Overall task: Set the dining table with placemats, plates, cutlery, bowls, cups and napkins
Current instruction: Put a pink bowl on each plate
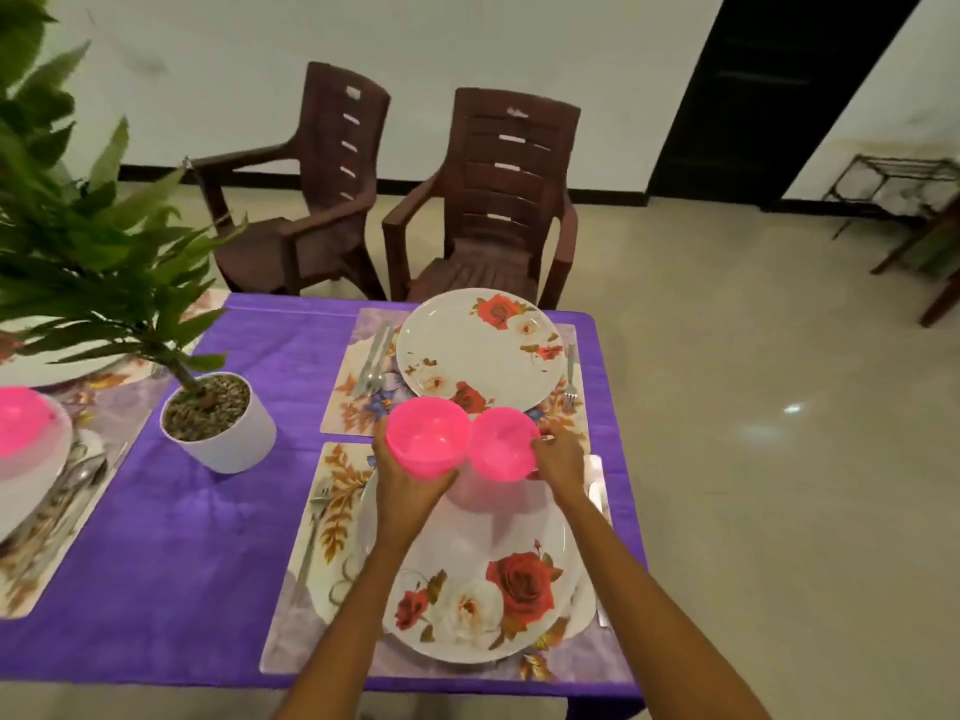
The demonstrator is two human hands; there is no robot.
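Note:
My left hand [410,478] grips a pink bowl [428,436] from below, held above the near floral plate [478,589]. My right hand [558,457] pinches the rim of a second pink bowl [504,444], tilted beside the first. Both bowls hover over the gap between the near placemat [311,615] and the far placemat [353,397]. The far floral plate [478,350] lies on that far mat, with a spoon and knife [374,363] on its left and a fork [570,376] on its right. A fork [317,517] lies left of the near plate.
A potted plant in a white pot [218,423] stands on the purple tablecloth [182,537] at centre left. Another pink bowl [21,418] sits on a setting at the far left. Two brown plastic chairs [493,200] stand behind the table.

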